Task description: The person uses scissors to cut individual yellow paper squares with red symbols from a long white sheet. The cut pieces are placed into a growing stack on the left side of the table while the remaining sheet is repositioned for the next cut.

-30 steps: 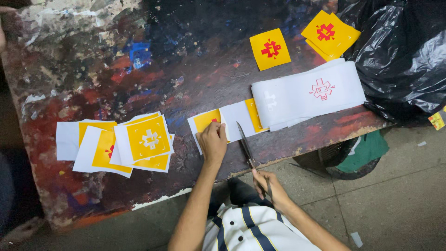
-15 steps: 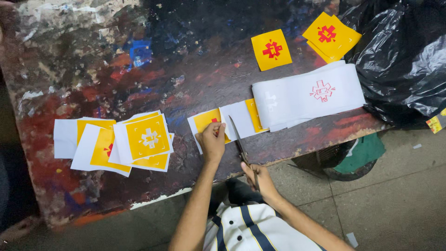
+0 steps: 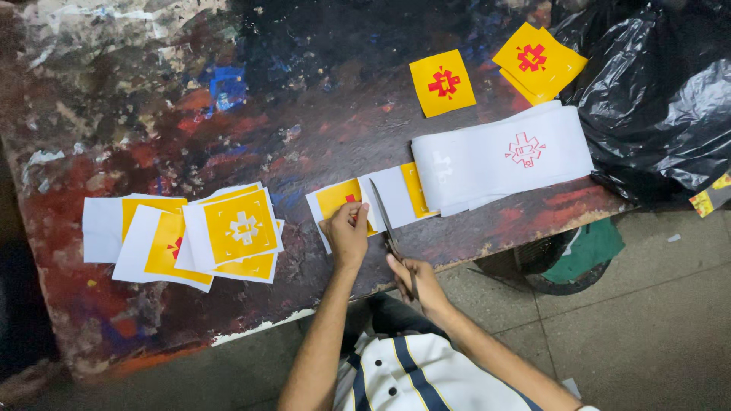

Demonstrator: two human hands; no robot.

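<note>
The left hand [image 3: 346, 232] lies flat with its fingers together on the near end of a long paper strip [image 3: 381, 202], pressing it onto the paint-stained table [image 3: 228, 114]. The right hand [image 3: 415, 278] is closed around the handles of the scissors [image 3: 388, 224], and the blades stand a little apart across the strip, just at 3 o'clock from the left hand. The strip lies near the front edge of the table; its long axis runs from about 8 o'clock to 2 o'clock, and its far end goes under a thick white roll of the same paper [image 3: 502, 156]. The scissors point toward 11 o'clock, so their long axis crosses the strip almost squarely, with the tips over the white gap between two yellow squares. I think the main risk is a crooked cut: if the pressing hand lets the strip slide, the blades can run into a yellow print instead of the white margin. The left fingers are also very near to the blades, so a quick closing can nick them. At 9 o'clock from the hands, well apart, lies a pile of cut yellow pieces [image 3: 202, 236]. At 1 o'clock lie a single yellow square [image 3: 442, 82] and a small stack [image 3: 537, 61], beside a black plastic bag [image 3: 655, 99].
</note>
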